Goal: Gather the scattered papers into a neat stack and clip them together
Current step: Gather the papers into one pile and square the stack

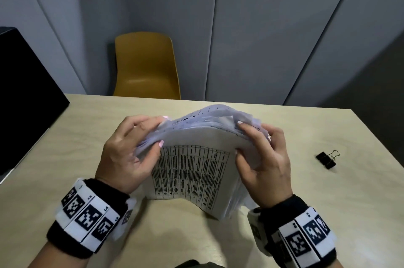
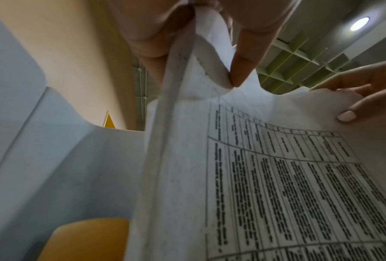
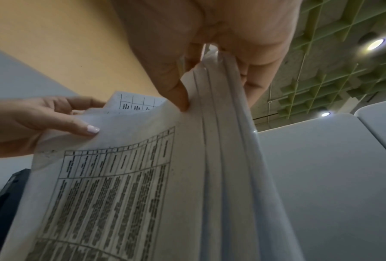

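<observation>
A thick stack of white papers [image 1: 192, 171] printed with tables stands on its lower edge on the table [image 1: 306, 191], leaning toward me and bowed at the top. My left hand [image 1: 129, 151] grips its upper left side, thumb on the front sheet. My right hand [image 1: 262, 158] grips the upper right side in the same way. The sheets' top edges are uneven. The left wrist view shows my left thumb [image 2: 243, 70] pressing the front page of the papers [image 2: 276, 176]. The right wrist view shows my right thumb [image 3: 178, 95] on the papers [image 3: 142, 185], whose side edges fan apart. A black binder clip [image 1: 326, 159] lies on the table to the right.
A yellow chair [image 1: 146, 66] stands behind the table's far edge. A black box-like object [image 1: 24, 97] sits at the left. Grey wall panels [image 1: 251, 27] close the back.
</observation>
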Demonstrator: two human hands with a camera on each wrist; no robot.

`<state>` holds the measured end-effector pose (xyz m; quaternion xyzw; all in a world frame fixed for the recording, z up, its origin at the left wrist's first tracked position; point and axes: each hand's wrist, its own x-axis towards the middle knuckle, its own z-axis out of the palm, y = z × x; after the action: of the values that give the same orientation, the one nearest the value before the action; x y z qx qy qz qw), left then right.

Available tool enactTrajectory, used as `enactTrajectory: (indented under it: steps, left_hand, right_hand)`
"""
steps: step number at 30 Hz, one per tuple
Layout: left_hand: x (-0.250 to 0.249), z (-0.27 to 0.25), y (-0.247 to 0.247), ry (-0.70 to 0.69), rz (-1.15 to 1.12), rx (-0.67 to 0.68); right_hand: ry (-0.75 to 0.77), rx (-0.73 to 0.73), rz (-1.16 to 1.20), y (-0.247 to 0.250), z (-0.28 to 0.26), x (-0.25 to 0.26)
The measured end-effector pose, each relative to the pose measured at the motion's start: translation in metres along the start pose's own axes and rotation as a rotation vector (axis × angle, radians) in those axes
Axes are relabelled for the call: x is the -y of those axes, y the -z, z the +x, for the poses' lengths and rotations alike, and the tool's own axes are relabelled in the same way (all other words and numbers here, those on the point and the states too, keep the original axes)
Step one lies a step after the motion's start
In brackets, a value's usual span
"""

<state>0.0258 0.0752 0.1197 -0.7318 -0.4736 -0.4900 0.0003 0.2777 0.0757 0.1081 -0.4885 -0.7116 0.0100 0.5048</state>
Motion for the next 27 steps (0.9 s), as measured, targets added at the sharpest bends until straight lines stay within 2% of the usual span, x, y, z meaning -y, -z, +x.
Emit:
enactTrajectory:
  steps: [2,6,8,9,11,13,16,18,20,23,27]
  left_hand:
    - [-0.002,0.0,0.002,0.002,-0.003,-0.019]
    - [-0.003,0.001,0.001,-0.063,0.012,0.082]
    - [-0.003,0.002,0.002,-0.025,-0.033,0.065]
    - [-0.002,0.002,0.003,0.018,-0.099,0.042]
    - [0.007,-0.001,0.007,0.153,-0.302,0.008]
    - [0.026,-0.011,0.005,0.35,-0.53,0.033]
    - [0.05,-0.033,-0.011,0.704,-0.722,0.189]
    - [0.059,-0.042,-0.025,0.838,-0.758,0.207]
    - [0.056,-0.037,-0.035,0.813,-0.735,0.139]
    - [0.043,-0.021,-0.039,0.697,-0.667,0.041]
    - [0.034,-0.013,-0.03,0.524,-0.677,-0.024]
  right_hand:
    - [-0.014,-0.005,0.015,0.002,0.0,0.003]
    - [-0.009,0.056,-0.083,0.003,0.004,0.007]
    - [-0.04,0.063,0.006,0.003,0.005,0.004]
    - [-0.079,0.066,0.127,0.004,0.005,0.002]
    - [-0.191,0.089,0.415,0.008,0.005,-0.001]
    - [-0.299,0.117,0.648,0.01,0.004,-0.008]
    - [-0.425,0.23,0.807,0.004,0.0,-0.022]
    - [-0.478,0.267,0.829,-0.003,-0.002,-0.028]
    - [-0.487,0.26,0.84,-0.007,-0.001,-0.029]
    - [-0.474,0.204,0.868,-0.006,0.004,-0.029]
    - [-0.457,0.164,0.829,0.002,0.009,-0.022]
